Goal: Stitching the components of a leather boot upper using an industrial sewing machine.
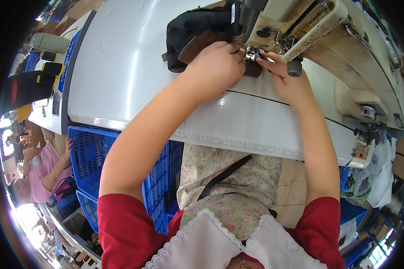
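A black fabric piece with brown leather-like trim lies bunched on the white sewing table, up against the sewing machine. My left hand is closed on its brown edge, fingers curled just left of the metal presser foot. From the other side my right hand reaches in, its thumb and fingertips drawn together right beside the presser foot. What sits between those fingertips is too small and hidden to make out. A brown flap shows below the foot, between my hands.
The machine's arm fills the upper right, with a dark knob close above my right hand. A ruler strip runs along the table's front edge. Blue plastic crates stand at the left. Another person in pink sits beyond them.
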### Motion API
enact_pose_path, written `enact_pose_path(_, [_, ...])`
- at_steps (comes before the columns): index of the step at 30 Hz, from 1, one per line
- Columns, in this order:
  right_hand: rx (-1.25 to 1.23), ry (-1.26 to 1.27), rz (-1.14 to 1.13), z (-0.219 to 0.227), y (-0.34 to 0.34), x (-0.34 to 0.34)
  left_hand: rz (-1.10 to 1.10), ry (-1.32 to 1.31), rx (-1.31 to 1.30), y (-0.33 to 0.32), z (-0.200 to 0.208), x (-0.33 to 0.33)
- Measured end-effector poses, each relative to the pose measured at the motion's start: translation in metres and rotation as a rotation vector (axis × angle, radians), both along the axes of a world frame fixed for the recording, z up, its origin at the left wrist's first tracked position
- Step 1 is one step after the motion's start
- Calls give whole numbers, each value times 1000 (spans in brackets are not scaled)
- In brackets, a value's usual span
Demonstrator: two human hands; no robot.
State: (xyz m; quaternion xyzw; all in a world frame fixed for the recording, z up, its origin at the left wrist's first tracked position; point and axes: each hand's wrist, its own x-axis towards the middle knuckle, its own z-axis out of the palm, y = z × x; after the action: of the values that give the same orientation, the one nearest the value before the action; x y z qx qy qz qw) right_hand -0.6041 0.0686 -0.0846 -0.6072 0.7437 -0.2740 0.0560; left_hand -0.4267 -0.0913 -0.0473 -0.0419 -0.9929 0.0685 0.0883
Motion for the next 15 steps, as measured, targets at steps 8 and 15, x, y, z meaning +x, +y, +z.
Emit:
enact_pose_path(8, [61, -173, 108, 8, -4, -14, 101, 203, 5, 18, -17, 4])
enact_pose_path(15, [168, -215, 108, 12, -9, -13, 8, 157, 106, 1, -14, 11])
